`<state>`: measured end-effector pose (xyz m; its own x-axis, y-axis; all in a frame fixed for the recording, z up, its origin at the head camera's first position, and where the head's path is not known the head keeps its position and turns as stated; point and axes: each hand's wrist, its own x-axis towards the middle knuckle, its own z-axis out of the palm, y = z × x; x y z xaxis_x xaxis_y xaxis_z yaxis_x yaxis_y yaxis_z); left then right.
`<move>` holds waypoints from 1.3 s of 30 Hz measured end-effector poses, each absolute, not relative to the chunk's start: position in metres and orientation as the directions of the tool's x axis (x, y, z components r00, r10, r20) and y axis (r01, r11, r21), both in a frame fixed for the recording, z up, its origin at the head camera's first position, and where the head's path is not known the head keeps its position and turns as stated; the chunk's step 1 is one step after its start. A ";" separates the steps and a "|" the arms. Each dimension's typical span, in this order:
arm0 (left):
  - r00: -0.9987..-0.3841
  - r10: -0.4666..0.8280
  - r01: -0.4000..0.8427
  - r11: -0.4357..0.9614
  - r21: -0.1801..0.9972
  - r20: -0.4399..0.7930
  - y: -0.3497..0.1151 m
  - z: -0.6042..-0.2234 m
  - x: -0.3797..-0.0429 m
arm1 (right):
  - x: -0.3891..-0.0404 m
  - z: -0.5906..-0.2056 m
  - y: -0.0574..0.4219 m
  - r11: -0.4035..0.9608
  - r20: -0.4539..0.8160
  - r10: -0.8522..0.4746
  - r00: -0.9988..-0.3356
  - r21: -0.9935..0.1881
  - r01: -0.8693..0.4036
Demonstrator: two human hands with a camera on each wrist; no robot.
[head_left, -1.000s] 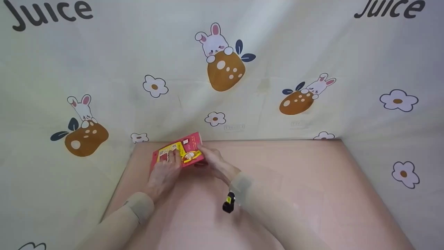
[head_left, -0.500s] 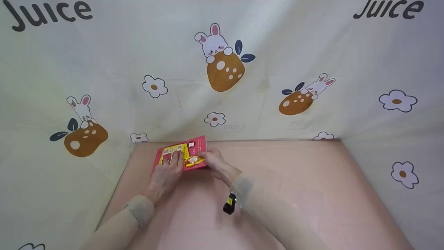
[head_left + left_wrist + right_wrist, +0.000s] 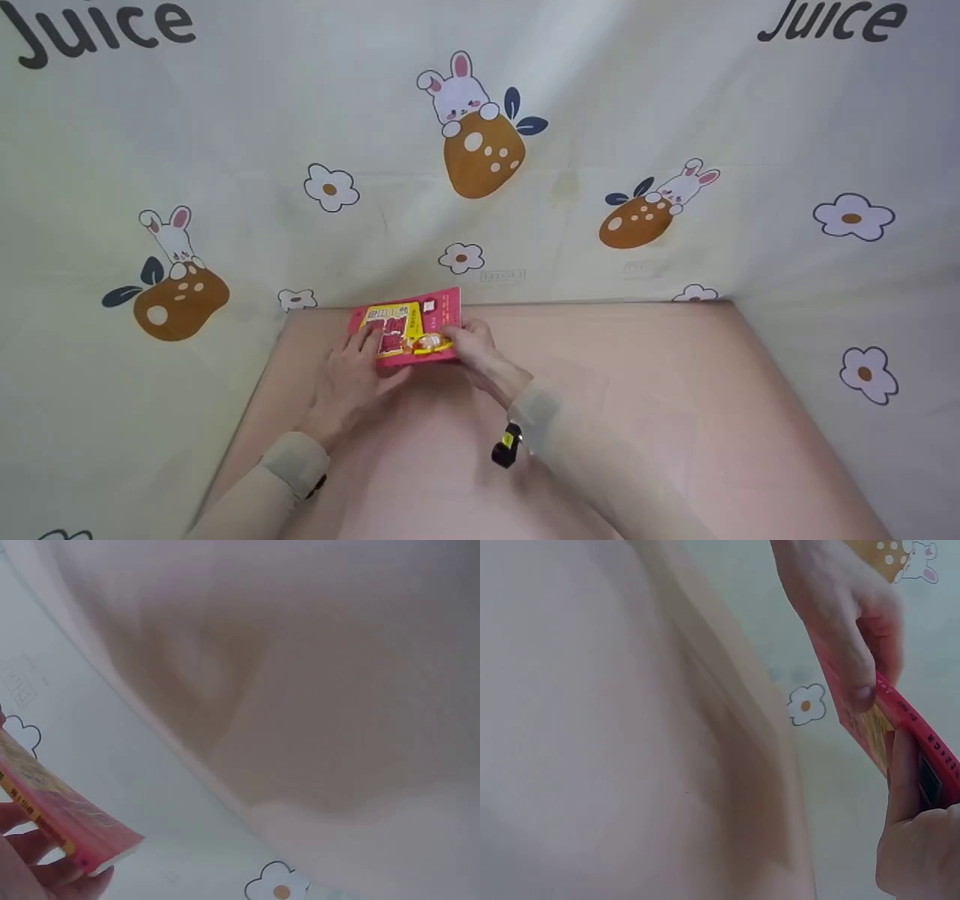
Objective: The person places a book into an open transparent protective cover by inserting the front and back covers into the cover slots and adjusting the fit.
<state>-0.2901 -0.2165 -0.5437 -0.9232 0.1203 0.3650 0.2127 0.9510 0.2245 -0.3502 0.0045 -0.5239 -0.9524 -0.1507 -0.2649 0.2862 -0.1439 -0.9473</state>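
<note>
A pink book [image 3: 439, 319] with a yellow and red cover is held up at the far left of the table, its cover facing me. My left hand [image 3: 349, 382] holds its left side, fingers over the cover and thumb by the lower edge. At the lower right corner my right hand [image 3: 480, 349] grips it, thumb on the front; the fingers behind are hidden. The left wrist view shows the book [image 3: 82, 829] edge-on with fingers [image 3: 34, 846] against it. In the right wrist view both hands are on the book [image 3: 911, 724], with a dark rectangular patch near the right thumb.
The pink table [image 3: 615, 420] runs back to a pale cloth wall [image 3: 570, 225] printed with rabbits, fruit and flowers. Similar cloth stands at the left and right sides. A black and yellow device [image 3: 508, 445] hangs from the right wrist.
The book has shifted a little to the right and turned more level. My left hand's fingers have slid toward the cover's left edge, and its thumb now shows. My right hand keeps its grip.
</note>
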 end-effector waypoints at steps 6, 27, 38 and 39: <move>-0.985 -0.056 0.037 0.857 0.515 0.163 -0.214 -0.539 -0.295 | -0.349 -0.519 0.013 -0.182 -0.259 -0.160 -0.953 -0.941 0.286; -0.934 -0.283 -0.264 0.145 0.954 -0.216 -0.195 -0.539 -0.308 | -0.341 -0.526 0.034 -0.248 -0.201 -0.117 -0.973 -0.942 0.224; -0.949 -0.214 -0.201 -0.147 0.969 -0.230 -0.169 -0.546 -0.309 | -0.336 -0.526 0.035 -0.256 -0.204 -0.151 -0.967 -0.937 0.237; -0.953 -0.212 -0.193 -0.133 0.972 -0.218 -0.168 -0.546 -0.309 | -0.335 -0.527 0.036 -0.258 -0.203 -0.154 -0.967 -0.937 0.238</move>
<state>-0.3086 -0.1681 -0.5462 -0.9527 -0.2119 -0.2177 -0.1926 -0.1330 0.9722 -0.3347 0.0361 -0.5272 -0.9670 -0.1536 -0.2031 0.2376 -0.2575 -0.9366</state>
